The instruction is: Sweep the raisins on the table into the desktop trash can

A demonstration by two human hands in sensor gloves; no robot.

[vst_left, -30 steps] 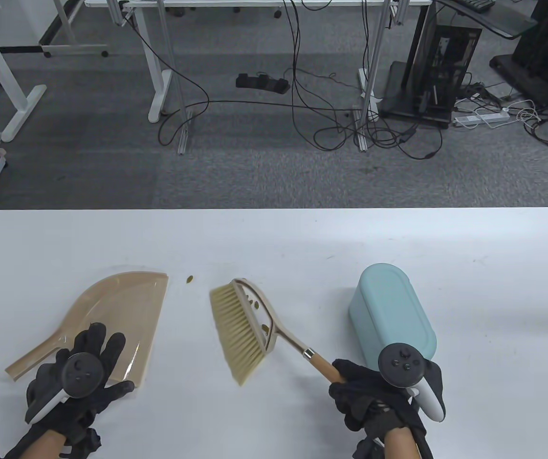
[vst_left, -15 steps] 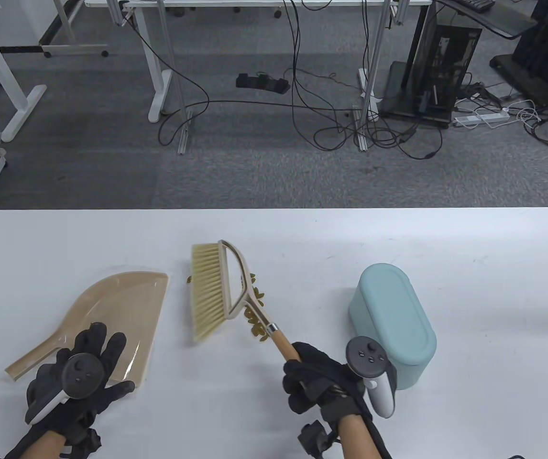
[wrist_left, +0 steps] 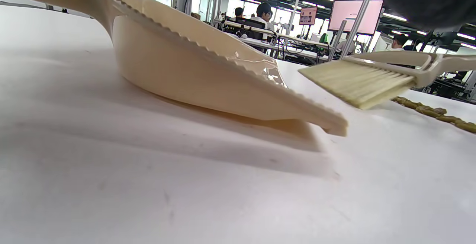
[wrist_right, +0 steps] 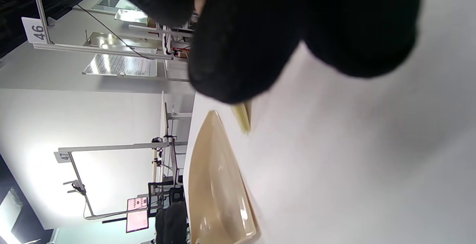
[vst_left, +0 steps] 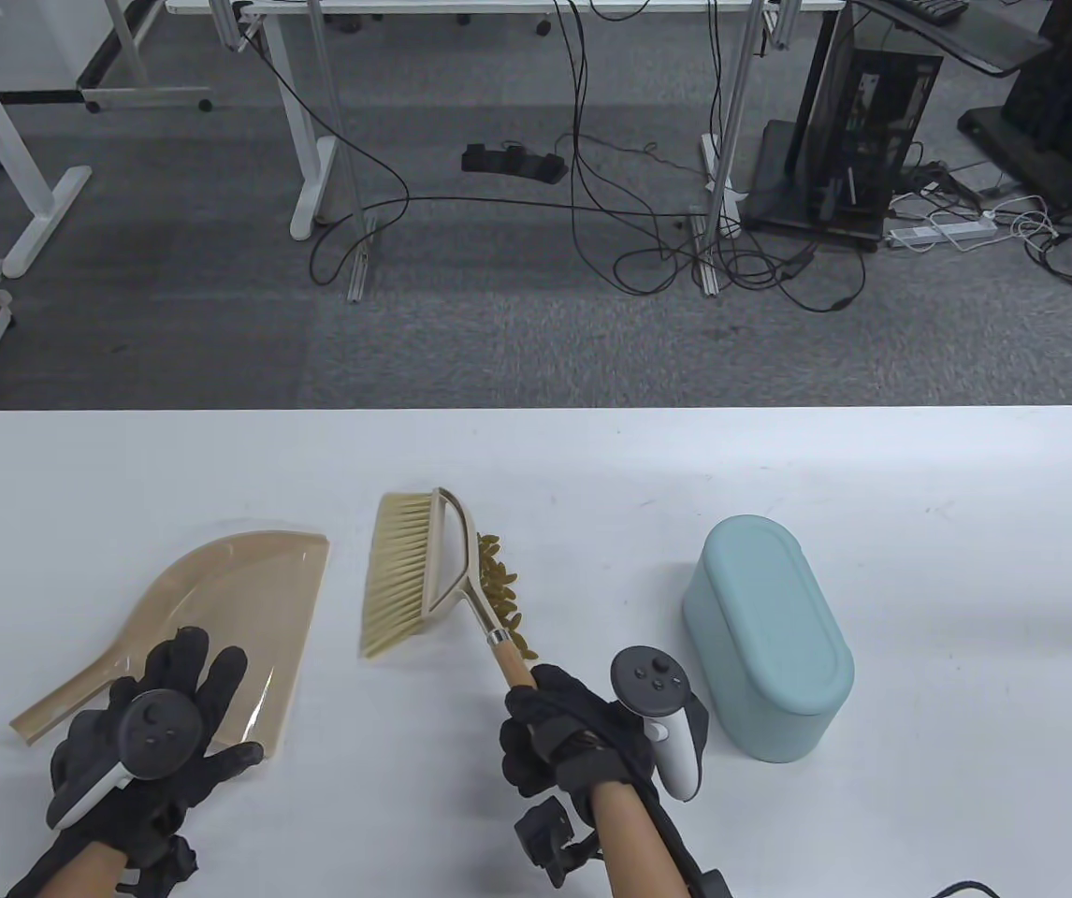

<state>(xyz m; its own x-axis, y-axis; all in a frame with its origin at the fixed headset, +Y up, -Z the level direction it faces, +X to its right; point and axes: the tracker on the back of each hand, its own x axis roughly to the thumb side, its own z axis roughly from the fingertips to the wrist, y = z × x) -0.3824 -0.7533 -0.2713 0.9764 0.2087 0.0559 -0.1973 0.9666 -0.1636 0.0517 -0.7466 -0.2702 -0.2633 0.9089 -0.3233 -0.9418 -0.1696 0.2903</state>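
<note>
Table view shows raisins (vst_left: 501, 591) unswept behind the brush (vst_left: 414, 571), dustpan (vst_left: 237, 617) empty, trash can (vst_left: 770, 636) untouched. Right hand (vst_left: 573, 739) grasps the brush handle; left hand (vst_left: 157, 730) presses flat on the dustpan

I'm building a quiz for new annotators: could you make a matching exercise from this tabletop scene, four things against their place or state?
Things:
1. beige plastic dustpan
2. beige hand brush with wooden handle
3. heap of brown raisins
4. pale blue oval trash can

States:
A. gripped by the right hand
B. standing untouched, far right
C. under the left hand
D. lying right of the brush head

Pairs: 1-C, 2-A, 3-D, 4-B
</note>
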